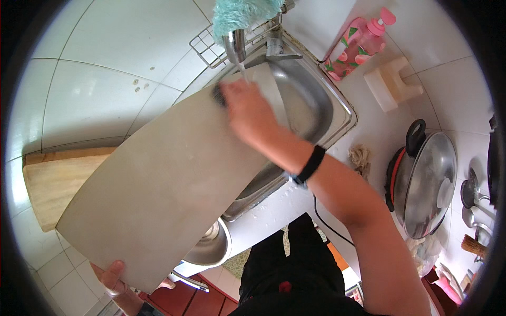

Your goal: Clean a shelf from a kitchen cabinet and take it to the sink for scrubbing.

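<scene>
A large, flat beige-grey panel (158,170) slants across the sink (312,94), its upper end inside the basin. My left hand (112,276) grips its lower end, thumb on top and fingers partly hidden beneath. Blurred by motion, my right hand (249,106) presses a dark scrubber (218,94), perhaps a scouring pad, on the panel's upper part. A thin stream of water (242,72) falls from the chrome faucet spout (236,45) beside that hand. Fluffy turquoise material (245,14) covers the upper part of the faucet.
A wooden cutting board (59,181) leans at the left wall. Partly under the panel sits a metal pan (213,249). On the right are a pink pump bottle (369,39), a cream plastic holder (391,85), a rag (359,156) and a wok with a glass lid (429,185).
</scene>
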Action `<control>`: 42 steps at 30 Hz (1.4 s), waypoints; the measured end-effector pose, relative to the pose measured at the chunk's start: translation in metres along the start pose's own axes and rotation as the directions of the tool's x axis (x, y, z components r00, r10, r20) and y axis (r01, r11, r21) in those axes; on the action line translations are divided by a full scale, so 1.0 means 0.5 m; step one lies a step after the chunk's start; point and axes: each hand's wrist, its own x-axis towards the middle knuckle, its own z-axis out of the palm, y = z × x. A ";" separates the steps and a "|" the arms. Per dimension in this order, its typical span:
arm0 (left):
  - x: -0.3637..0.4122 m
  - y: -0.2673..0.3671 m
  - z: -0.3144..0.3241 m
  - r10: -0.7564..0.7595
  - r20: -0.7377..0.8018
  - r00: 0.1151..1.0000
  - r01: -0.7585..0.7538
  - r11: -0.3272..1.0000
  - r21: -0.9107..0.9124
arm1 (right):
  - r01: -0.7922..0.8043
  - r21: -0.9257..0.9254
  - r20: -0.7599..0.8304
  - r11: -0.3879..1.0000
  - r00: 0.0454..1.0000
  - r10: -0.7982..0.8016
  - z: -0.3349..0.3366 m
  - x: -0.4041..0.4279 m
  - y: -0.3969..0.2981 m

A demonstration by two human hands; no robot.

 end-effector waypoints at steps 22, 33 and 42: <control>-0.033 -0.037 0.009 -0.007 -0.141 0.990 -0.005 0.997 -0.082 | -0.099 0.024 -0.070 0.995 0.992 0.101 -0.023 -0.085 -0.044; -0.083 -0.150 -0.068 -0.079 -0.174 0.982 0.078 0.997 -0.011 | 0.153 -0.030 -0.239 0.988 0.958 -0.156 -0.077 -0.052 -0.037; -0.078 -0.135 -0.064 -0.070 -0.218 0.973 0.063 0.997 -0.040 | -0.287 -0.243 -0.254 0.927 0.941 0.225 0.000 0.005 0.271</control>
